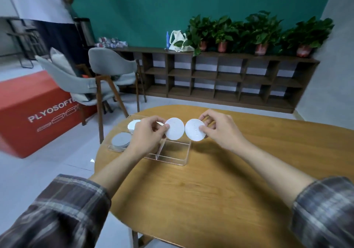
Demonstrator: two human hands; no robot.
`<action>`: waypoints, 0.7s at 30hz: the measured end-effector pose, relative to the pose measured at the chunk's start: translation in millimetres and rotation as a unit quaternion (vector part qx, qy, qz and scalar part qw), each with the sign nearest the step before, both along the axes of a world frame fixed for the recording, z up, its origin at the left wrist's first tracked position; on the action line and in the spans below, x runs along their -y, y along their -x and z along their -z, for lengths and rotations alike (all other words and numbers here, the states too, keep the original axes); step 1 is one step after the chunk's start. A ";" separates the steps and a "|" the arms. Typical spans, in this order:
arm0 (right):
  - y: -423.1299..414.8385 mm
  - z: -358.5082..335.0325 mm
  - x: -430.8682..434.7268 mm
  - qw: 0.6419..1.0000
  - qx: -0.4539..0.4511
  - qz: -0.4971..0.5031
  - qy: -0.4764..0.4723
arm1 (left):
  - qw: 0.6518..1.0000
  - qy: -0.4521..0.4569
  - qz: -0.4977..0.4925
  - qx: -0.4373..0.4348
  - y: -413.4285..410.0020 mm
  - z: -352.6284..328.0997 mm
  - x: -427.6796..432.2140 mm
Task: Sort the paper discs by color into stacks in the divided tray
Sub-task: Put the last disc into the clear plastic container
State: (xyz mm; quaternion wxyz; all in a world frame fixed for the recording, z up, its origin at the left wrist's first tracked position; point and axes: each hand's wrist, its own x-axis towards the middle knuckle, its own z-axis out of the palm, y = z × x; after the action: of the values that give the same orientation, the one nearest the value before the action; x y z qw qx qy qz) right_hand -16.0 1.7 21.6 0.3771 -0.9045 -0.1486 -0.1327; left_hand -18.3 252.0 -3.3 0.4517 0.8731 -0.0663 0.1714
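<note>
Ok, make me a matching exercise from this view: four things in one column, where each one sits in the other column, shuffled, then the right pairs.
Things:
1. grey disc stack
2. white disc stack
3. held white disc on the left
4. potted plants

Places:
a. on top of the wooden shelf
b. near left compartment of the clear tray
c. pinched in the left hand
d. far left compartment of the tray

Pairs: 1-b, 2-d, 3-c, 4-a

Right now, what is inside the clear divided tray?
A grey disc stack and a white disc stack at its left end; the near right compartment looks bare. The left hand hides the middle.
</note>
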 end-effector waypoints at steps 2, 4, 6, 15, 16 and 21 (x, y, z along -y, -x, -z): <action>-17.6 7.8 -18.0 1.000 -0.013 0.003 -0.007 | 1.000 0.004 -0.020 0.000 -9.8 1.8 -20.7; -35.4 15.9 -34.8 0.999 -0.028 0.010 -0.015 | 0.999 -0.011 -0.036 -0.015 -18.8 2.0 -40.4; -53.6 23.6 -52.4 0.998 -0.046 0.017 -0.024 | 0.998 -0.007 -0.055 -0.030 -33.6 6.6 -61.3; -119.9 54.2 -116.7 0.966 -0.202 0.039 -0.158 | 0.992 -0.014 -0.117 -0.052 -103.6 27.3 -125.0; -124.8 57.5 -121.3 0.961 -0.214 0.048 -0.169 | 0.990 -0.019 -0.121 -0.065 -110.5 30.6 -129.9; -139.0 69.6 -134.6 0.974 -0.188 0.087 -0.090 | 0.983 -0.104 -0.128 -0.088 -129.8 49.9 -143.8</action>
State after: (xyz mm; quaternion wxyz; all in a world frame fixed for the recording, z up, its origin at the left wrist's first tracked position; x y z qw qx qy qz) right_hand 123.0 136.3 -48.0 0.4651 -0.8851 0.0166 -0.0058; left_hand 111.6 395.8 -53.2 0.3372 0.9281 0.0681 0.1426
